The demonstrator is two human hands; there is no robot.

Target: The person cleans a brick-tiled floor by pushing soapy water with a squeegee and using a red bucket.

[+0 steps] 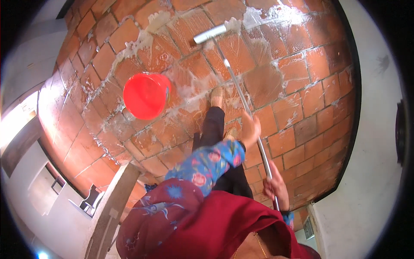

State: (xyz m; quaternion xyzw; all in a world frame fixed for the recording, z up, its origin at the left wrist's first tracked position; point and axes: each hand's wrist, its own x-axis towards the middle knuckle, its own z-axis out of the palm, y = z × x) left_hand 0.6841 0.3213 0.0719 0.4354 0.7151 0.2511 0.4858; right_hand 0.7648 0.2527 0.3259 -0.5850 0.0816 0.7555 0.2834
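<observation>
A long-handled floor tool with a metal pole (241,90) slants across the view. Its narrow white head (210,34) rests on the wet tiles; whether it is a squeegee or a brush cannot be told. My left hand (251,129) is closed around the middle of the pole. Lower down, near its end, my right hand (275,187) holds the same pole, with some fingers stretched along it. To the left of my feet stands a red plastic bucket (147,96), its mouth facing up and its handle at the side.
White suds (136,45) streak the terracotta tile floor (263,81). My shoes (217,94) stand on wet tiles. A pale wall (375,129) with a dark base strip bounds the right. At lower left is a wall end (113,194), with a bright opening (19,113) beyond.
</observation>
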